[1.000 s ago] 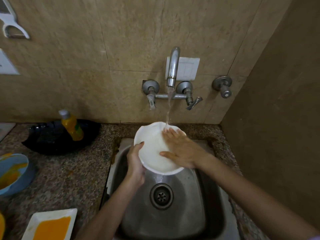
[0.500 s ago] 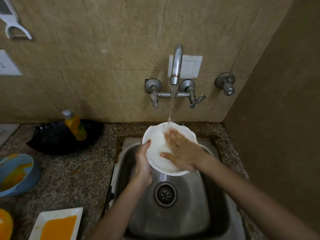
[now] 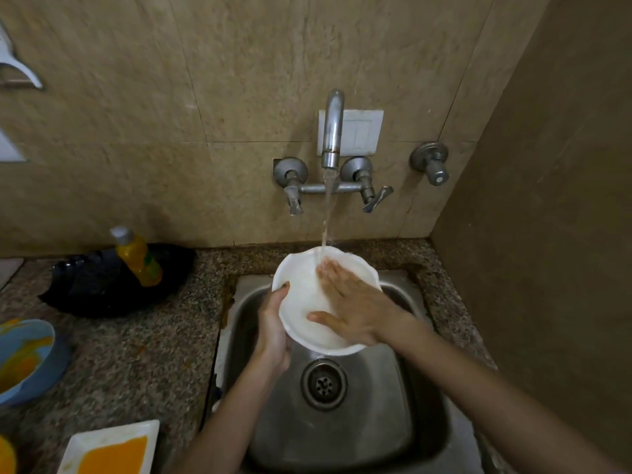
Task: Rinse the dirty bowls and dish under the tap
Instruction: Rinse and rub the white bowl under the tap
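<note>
White bowl point(image 3: 302, 299) tilted below tap point(image 3: 332, 131), stream point(image 3: 326, 213) hitting inside. Left hand point(image 3: 273, 331) grasps bowl rim, thumb over edge. Right hand point(image 3: 355, 309) flat, fingers straight, pressing bowl interior.

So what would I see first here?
Water pours from the curved steel tap into a white scalloped bowl held over the steel sink. The left hand grips its rim while the right hand lies flat inside. A white rectangular dish smeared orange sits on the speckled counter, bottom left.
</note>
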